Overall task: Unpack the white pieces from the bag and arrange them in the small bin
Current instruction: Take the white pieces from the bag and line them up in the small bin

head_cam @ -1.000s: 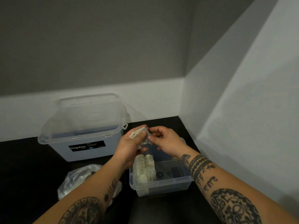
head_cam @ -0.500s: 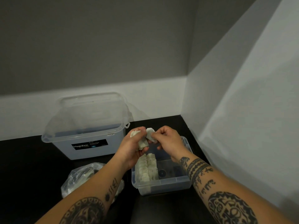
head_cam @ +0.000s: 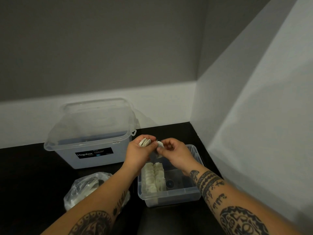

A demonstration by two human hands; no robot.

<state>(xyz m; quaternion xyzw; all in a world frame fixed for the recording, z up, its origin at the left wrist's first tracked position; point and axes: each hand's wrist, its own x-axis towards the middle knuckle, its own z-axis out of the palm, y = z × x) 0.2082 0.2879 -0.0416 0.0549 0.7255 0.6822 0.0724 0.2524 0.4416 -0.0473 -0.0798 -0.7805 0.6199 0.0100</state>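
Parted since half a second ago, the hands now stand just apart: the right hand [head_cam: 176,155] has drawn a single piece [head_cam: 160,145] off the stack of white pieces [head_cam: 144,142], which the left hand [head_cam: 138,153] grips with fingers curled round it. The right thumb and forefinger pinch the single piece by its edge, the other fingers loosely bent. Both hands hover above the far end of the small bin [head_cam: 171,196], at 6 o'clock in the view, where two rows [head_cam: 153,178] of pieces already stand on edge along its left side. The bag [head_cam: 84,189], crumpled clear plastic with more pieces inside, lies at 7 o'clock, partly behind the left forearm.

The pieces look thin, light and fairly stiff, like small flat discs that cling together in a stack. A light pinch at the rim should do; squeezing harder could crack or bend one, and a loose hold on the stack could let it fan out and spill.

A large lidded bin [head_cam: 67,160] sits at 9 o'clock of the hands on the black table [head_cam: 33,175], which is set into a corner of grey walls [head_cam: 118,48] with a white band [head_cam: 169,102] along the foot.
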